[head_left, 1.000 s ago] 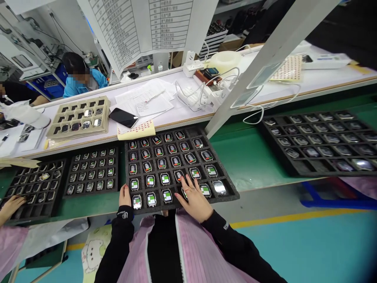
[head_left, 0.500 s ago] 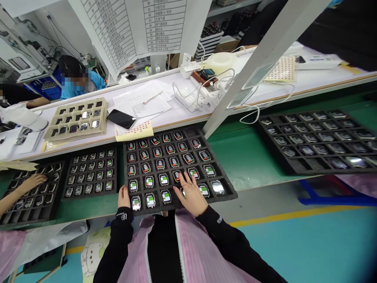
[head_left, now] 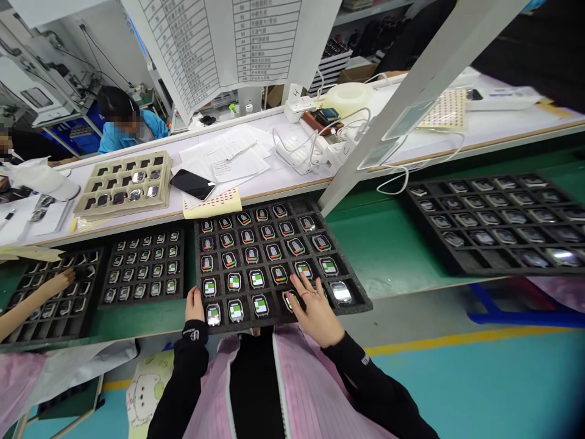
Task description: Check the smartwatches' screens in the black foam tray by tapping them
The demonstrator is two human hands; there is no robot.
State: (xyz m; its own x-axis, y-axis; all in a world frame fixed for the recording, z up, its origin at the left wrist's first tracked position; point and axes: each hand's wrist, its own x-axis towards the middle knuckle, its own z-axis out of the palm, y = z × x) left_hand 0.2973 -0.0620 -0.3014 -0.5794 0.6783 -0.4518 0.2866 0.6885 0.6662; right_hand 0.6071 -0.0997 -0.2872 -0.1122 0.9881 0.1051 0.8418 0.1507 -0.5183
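The tray (head_left: 363,302) lies on the bench (head_left: 365,244), its near edge at the bench's front edge and close to the person's body, its far edge under the lip of the shelf (head_left: 295,184). Rows of watches (head_left: 260,305) sit in its pockets, faces up; most in the two near rows show green and white, while those toward the far edge are dark with red marks.

The left hand (head_left: 195,305) is at the tray's left edge, by the near left corner, fingertips against the side. Whether it grips cannot be told, as its underside is hidden. The right hand (head_left: 304,300) is open, fingers spread over the two near rows toward the near right corner, thumb by a partly covered watch. Whether the fingertips press on glass or only hover is unclear.

The tray looks like stiff foam, light in itself but probably weighty with this load, and best held by both side edges and kept level, since the watches seem to sit loose. Each watch is likely small, hard and slick, its glass easily scratched; the case sides offer the safest hold. Just beyond the tray's left edge is a smaller tray (head_left: 181,259).
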